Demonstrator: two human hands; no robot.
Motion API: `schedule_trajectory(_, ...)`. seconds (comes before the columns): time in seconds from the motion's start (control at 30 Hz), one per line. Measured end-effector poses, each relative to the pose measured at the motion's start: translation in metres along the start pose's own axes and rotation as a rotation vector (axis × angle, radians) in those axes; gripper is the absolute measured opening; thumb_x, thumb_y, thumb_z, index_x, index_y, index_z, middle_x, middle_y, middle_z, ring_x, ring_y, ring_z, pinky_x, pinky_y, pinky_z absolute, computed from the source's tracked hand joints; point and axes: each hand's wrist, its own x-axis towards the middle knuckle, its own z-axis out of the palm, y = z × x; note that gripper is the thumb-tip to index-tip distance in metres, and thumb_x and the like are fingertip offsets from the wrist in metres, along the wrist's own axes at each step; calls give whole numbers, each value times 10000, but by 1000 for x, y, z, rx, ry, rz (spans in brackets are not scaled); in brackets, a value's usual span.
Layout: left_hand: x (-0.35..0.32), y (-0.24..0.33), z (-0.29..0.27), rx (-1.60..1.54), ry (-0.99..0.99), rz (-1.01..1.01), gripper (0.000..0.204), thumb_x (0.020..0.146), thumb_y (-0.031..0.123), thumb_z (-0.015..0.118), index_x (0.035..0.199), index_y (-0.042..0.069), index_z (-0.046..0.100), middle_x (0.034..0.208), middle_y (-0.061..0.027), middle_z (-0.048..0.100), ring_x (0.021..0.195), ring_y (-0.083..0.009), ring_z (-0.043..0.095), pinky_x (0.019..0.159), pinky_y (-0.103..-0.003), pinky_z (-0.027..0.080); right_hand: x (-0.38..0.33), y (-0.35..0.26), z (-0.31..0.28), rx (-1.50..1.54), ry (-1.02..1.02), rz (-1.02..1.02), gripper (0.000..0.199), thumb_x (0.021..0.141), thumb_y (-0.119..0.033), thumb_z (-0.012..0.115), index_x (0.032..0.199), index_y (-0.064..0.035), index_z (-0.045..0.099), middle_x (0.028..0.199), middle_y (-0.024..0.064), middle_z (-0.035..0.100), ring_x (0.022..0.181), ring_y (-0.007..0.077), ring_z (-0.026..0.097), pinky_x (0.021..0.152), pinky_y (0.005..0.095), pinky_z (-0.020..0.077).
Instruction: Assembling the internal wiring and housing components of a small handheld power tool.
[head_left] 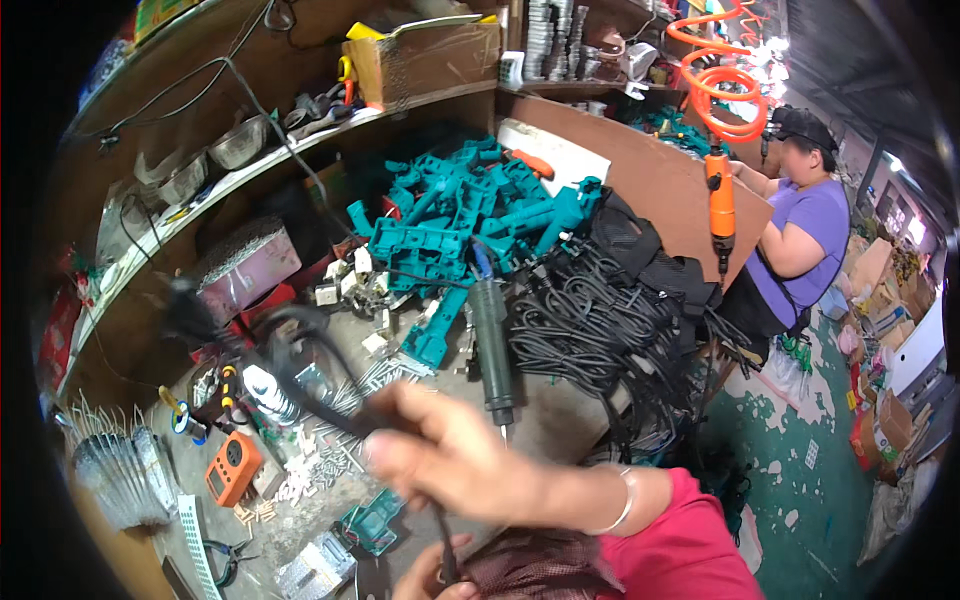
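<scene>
The right hand (455,460) was closed on a black cable (318,408), with the thumb and fingers pinching it. From this grip, the cable's long axis ran to the upper left, where it bent in a loose loop beside a dark end (190,312), perhaps a plug, too blurred to tell surely. Below the grip, the cable went down to the left hand (432,578), which also held it between its fingers. The right hand was nearer to the loop. The cable looked flexible and plain.

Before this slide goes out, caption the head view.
Right hand gripping a black cable above a workbench strewn with teal plastic housings and bundled black cords.
</scene>
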Motion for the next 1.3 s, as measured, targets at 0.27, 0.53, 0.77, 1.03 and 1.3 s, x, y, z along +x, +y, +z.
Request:
schedule_trajectory(0.27, -17, -17, -2, 1133, 358, 211, 183, 873, 148, 685, 1038, 69, 691, 791, -215, 667, 727, -364, 674, 653, -425, 538, 28, 73, -102, -1219, 455, -365, 473, 906, -207, 670, 1274, 56, 533, 1168, 202, 621, 1001, 347, 627, 922, 425, 494)
schedule_trajectory(0.53, 4, 12, -14, 1363, 357, 612, 198, 726, 159, 633, 901, 70, 608, 765, -37, 549, 660, -192, 589, 574, -328, 481, -51, 68, -30, -1141, -521, -200, 254, 840, -138, 704, 1065, -28, 657, 904, 95, 641, 778, 275, 637, 670, 368, 528)
schedule_trajectory(0.77, -16, 27, -27, 1422, 461, 600, 212, 752, 187, 659, 919, 71, 601, 727, -11, 490, 620, -160, 566, 496, -296, 439, -38, 75, -2, -982, -499, 3, 137, 816, -57, 711, 945, -37, 669, 789, 108, 614, 672, 288, 619, 584, 366, 498)
schedule_trajectory(1.03, -35, 26, -177, 1275, 1025, 290, 116, 790, 91, 736, 897, 59, 706, 827, -96, 648, 752, -283, 642, 668, -378, 523, -49, 110, -31, -438, -43, 169, 101, 852, -45, 714, 883, 25, 649, 707, 43, 608, 643, 87, 561, 554, 243, 408)
schedule_trajectory(1.3, 4, 0, -211, 1613, 859, 349, 121, 751, 78, 727, 847, 59, 655, 841, -80, 595, 871, -283, 616, 744, -403, 515, -45, 113, -14, -450, 58, 128, 98, 858, -14, 685, 913, 24, 613, 705, -9, 582, 628, 41, 511, 558, 205, 381)
